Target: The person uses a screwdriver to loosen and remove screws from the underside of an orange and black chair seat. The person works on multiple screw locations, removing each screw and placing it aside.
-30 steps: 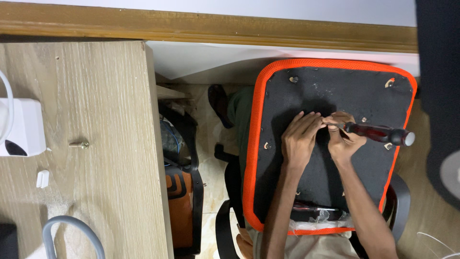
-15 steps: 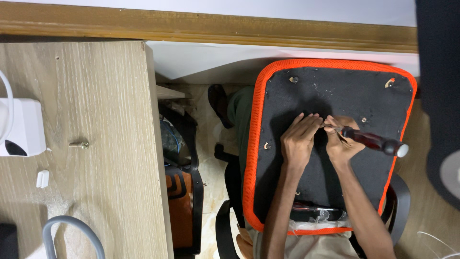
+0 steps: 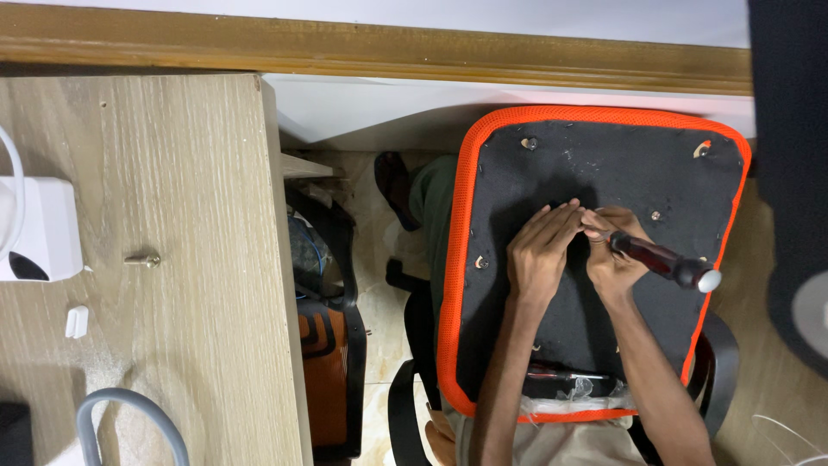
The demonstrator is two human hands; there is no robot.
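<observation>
A black chair seat panel with an orange mesh edge (image 3: 466, 173) lies upside down across my lap. My right hand (image 3: 614, 250) grips a screwdriver (image 3: 660, 259) with a dark red handle and a pale butt end; its tip points at the middle of the panel. My left hand (image 3: 539, 250) rests flat on the panel beside that tip, fingers together and touching the panel. The screw under the tip is hidden by my fingers. Small screw holes with torn fabric show near the panel's corners.
A wooden desk (image 3: 198, 259) fills the left, with a loose brass screw (image 3: 142, 258), a white box (image 3: 43, 229) and a small white clip (image 3: 77, 321). A bag (image 3: 328, 345) sits on the floor between desk and chair. A wooden ledge (image 3: 371, 47) runs along the top.
The screwdriver handle has swung downward in my right hand, its butt end dropping from level toward the lower right. My left hand has stayed in place on the panel.
</observation>
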